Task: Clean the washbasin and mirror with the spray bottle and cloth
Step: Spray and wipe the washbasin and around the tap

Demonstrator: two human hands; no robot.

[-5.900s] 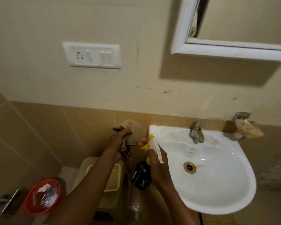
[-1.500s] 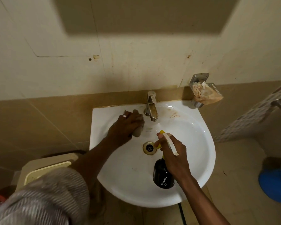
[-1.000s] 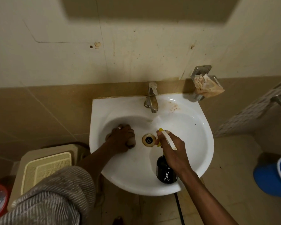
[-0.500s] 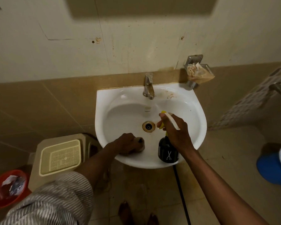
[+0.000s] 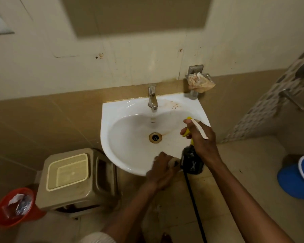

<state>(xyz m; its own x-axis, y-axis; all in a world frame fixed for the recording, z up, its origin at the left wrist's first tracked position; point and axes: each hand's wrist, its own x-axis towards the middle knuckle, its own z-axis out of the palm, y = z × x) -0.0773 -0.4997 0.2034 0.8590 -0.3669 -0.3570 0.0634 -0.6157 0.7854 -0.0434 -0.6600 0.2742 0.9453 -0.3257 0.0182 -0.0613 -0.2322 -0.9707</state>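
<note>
A white washbasin (image 5: pixel 128 120) hangs on the tiled wall, with a brass drain (image 5: pixel 155 137) and brown stains near the tap (image 5: pixel 152 96). My left hand (image 5: pixel 161 171) presses a bunched tan cloth (image 5: pixel 174 161) against the basin's front rim. My right hand (image 5: pixel 203 140) holds a spray bottle (image 5: pixel 191 163) over the basin's right front edge; the bottle is black with a yellow and white trigger head. The mirror is out of view; only its shadow shows on the wall above.
A metal soap holder (image 5: pixel 200 81) with a crumpled wrapper sits right of the tap. A beige plastic stool (image 5: pixel 74 176) stands left of the basin, a red bin (image 5: pixel 11 207) beside it. A blue bucket (image 5: pixel 298 179) is at the right. A black pipe (image 5: pixel 193 204) runs down the floor.
My left hand has slid the cloth from the tap area down through the bowl to the front rim. My right hand and the bottle have shifted right. The camera has pulled back.
</note>
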